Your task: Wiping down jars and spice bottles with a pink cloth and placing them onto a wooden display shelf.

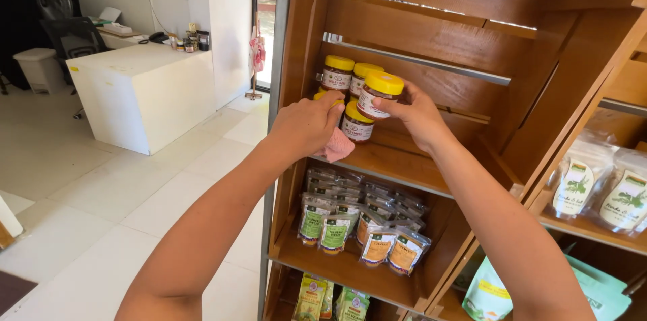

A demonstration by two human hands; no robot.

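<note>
The right hand (412,113) grips a yellow-lidded jar (377,94) lifted off the wooden shelf (397,166), so the left hand (306,124), closed on a pink cloth (337,146), best wipes beneath.

Glossy yellow-lidded jars (377,95) on a smooth wooden shelf (397,166), soft pink cloth (337,146).

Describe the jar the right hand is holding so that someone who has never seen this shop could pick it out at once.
Find the wooden crate shelf and its upper board, where yellow-lidded jars stand in a cluster. The held jar is the front one, tilted and lifted in the right hand. Unlike its upright neighbours, it leans and sits above the lower jar, beside the left hand with its pink cloth.
</note>
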